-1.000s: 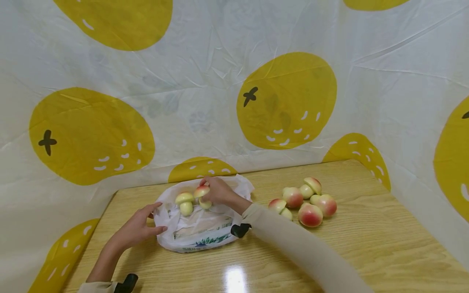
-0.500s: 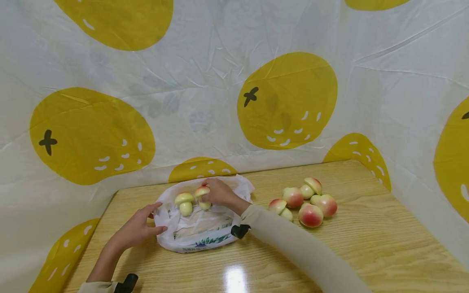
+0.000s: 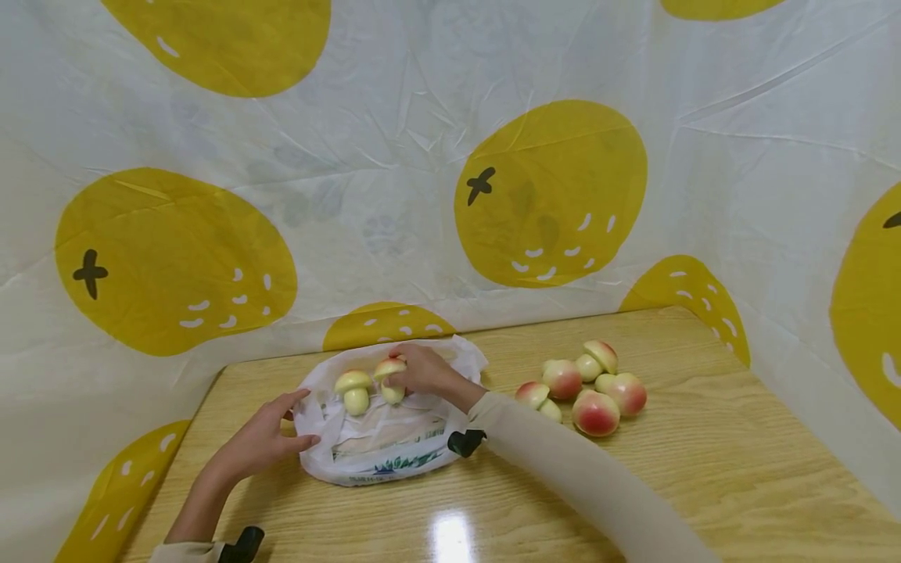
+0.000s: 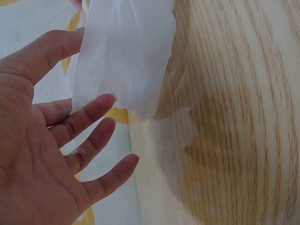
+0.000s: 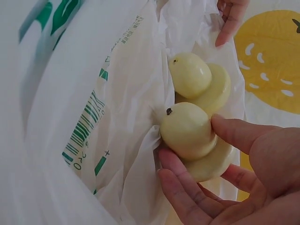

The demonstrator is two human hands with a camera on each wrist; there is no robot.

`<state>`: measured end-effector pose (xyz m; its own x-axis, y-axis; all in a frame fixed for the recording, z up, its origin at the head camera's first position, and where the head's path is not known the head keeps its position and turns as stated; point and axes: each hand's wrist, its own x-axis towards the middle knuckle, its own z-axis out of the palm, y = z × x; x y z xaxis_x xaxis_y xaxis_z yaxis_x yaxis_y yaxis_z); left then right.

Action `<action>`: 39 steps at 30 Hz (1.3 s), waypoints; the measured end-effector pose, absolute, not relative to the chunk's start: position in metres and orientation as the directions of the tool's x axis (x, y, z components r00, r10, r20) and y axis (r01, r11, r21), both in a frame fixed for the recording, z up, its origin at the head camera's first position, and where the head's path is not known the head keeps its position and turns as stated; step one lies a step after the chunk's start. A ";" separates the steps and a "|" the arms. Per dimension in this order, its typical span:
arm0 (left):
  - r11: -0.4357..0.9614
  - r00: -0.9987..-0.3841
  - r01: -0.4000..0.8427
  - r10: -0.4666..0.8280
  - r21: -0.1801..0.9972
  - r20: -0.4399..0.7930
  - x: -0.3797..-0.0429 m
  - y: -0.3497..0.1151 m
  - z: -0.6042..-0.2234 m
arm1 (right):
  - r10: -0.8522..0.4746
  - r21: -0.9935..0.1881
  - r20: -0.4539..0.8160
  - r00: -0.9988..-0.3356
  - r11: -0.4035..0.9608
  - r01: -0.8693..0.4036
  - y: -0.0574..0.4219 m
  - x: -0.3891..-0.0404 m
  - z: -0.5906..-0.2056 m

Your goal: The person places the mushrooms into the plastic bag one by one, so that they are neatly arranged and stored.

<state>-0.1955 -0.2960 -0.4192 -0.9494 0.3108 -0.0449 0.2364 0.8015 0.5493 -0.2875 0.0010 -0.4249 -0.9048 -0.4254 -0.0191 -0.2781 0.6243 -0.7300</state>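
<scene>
1. Nearest is the table of yellowish wood with fine grain (image 3: 535, 516); a white light reflects on its front part.
2. The person's two beige long sleeves (image 3: 570, 477) enter from below, and one small black device (image 3: 242, 544) sits at each wrist.
3. The left hand (image 3: 256, 442) is spread, with the fingers a little bent. It touches the left rim of a thin white plastic bag with green print (image 3: 401, 467). In the left wrist view, one finger passes behind the plastic and three fingers are in front.
4. The bag lies on the table, left of the middle, with its mouth wide.
5. The right hand (image 3: 424, 371) is above the bag. Its thumb and fingers pinch a glossy pale-yellow mushroom-shaped piece with reddish cap (image 5: 187, 131).
6. Just beside this piece, on the left, a second pale-yellow mushroom-shaped piece (image 3: 354, 385) rests in the bag.
7. To the right of the bag, five glossy red-and-cream mushroom-shaped pieces (image 3: 596, 413) lie grouped on the table.
8. Farthest, a white sheet with large yellow fruit drawings (image 3: 394, 195) hangs behind the table.
</scene>
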 end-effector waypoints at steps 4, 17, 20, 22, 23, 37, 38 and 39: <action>0.806 -0.951 0.228 0.304 0.546 -0.051 -0.195 -0.296 -0.419 | -0.432 -0.715 -0.029 -0.902 0.639 -0.283 0.003 -0.286 -0.421; 0.794 -0.948 0.237 0.314 0.559 -0.044 -0.196 -0.297 -0.419 | -0.487 -0.676 -0.035 -0.872 0.655 -0.339 0.019 -0.282 -0.403; 0.794 -0.949 0.236 0.313 0.560 -0.044 -0.196 -0.297 -0.419 | -0.490 -0.665 -0.046 -0.870 0.665 -0.339 0.024 -0.280 -0.398; 0.794 -0.949 0.235 0.313 0.560 -0.046 -0.196 -0.297 -0.419 | -0.493 -0.660 -0.048 -0.869 0.669 -0.343 0.028 -0.279 -0.396; 0.794 -0.949 0.231 0.310 0.563 -0.048 -0.196 -0.297 -0.419 | -0.496 -0.661 -0.049 -0.867 0.667 -0.344 0.030 -0.278 -0.394; 0.796 -0.948 0.237 0.314 0.557 -0.046 -0.194 -0.295 -0.417 | -0.565 -0.687 -0.024 -0.825 0.608 -0.397 0.075 -0.269 -0.371; 0.800 -0.950 0.233 0.309 0.553 -0.048 -0.194 -0.295 -0.417 | -0.572 -0.687 -0.023 -0.820 0.605 -0.403 0.079 -0.269 -0.370; 0.801 -0.950 0.232 0.309 0.552 -0.049 -0.194 -0.295 -0.417 | -0.577 -0.689 -0.022 -0.816 0.600 -0.406 0.082 -0.268 -0.369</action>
